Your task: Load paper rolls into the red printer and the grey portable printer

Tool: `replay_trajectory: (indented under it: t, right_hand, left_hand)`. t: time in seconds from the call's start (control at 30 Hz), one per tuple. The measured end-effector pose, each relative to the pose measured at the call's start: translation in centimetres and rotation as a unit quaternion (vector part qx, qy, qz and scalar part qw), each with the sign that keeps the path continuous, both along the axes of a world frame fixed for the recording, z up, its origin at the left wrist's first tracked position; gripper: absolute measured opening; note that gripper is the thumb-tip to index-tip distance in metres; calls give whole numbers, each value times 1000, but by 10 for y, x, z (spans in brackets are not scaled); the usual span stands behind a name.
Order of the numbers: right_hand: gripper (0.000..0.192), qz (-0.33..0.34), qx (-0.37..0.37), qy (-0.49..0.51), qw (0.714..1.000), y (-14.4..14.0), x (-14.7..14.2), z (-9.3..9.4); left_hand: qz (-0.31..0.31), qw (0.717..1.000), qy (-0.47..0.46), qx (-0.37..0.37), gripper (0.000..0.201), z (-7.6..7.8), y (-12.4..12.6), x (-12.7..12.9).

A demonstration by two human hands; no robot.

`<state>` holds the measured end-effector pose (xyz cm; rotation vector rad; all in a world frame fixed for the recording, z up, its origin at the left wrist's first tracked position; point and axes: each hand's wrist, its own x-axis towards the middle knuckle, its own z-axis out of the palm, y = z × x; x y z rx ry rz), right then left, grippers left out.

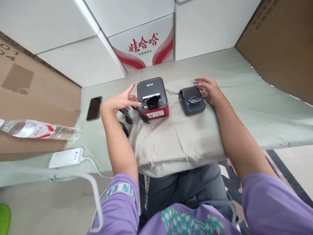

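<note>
Resting on the pillow (176, 140), two small printers sit side by side, slightly apart. Landmark for everything below: the red printer (153, 98), black top, red sides, lid flap raised in its middle, barcode sticker on the near face.

Left hand (121, 101): just left of the red printer, open, index finger stretched out and up, thumb tip touching the printer's left edge. Not gripping anything.

Right hand (207, 89): to the right of the red printer, lying loosely open over the far right corner of the grey printer (192, 101), fingertips on its dark lid. Cannot tell if the fingers pinch the small dark strip sticking out there.

Grey printer: right of the red printer, close but not touching.

Black cables and plug (127, 116): left of the red printer, under the left wrist, at the pillow's edge.

Phone (94, 108): further left of the red printer, screen dark, flat on the green sheet (256, 98).

Water bottle (39, 129): far left and nearer the camera, lying on its side.

White power strip (66, 157): left and nearer than the red printer, white cord running off toward the camera.

Printed carton (144, 47): directly behind the red printer, against the white boxes.
</note>
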<state>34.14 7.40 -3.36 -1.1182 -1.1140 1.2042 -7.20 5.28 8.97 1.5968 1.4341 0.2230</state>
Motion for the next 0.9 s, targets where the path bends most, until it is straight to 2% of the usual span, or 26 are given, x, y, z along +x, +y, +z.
replay_trajectory:
  t: [0.17, 0.4, 0.67, 0.9]
  right_hand:
    - [30, -24, 7, 4, 1000, 2, -2, -5]
    - [30, -32, 21, -13, 999, 3, -2, -8]
    - [30, -39, 28, -21, 999, 0, -6, -4]
    - [31, -30, 20, -3, 999, 3, -3, -6]
  left_hand:
    - [2, 999, 19, -28, 139, 0, 6, -1]
    - [-2, 999, 42, -7, 137, 9, 0, 10]
    - [-32, 999, 26, -21, 118, -1, 6, 9]
    - [-44, 993, 108, 20, 108, 14, 4, 16]
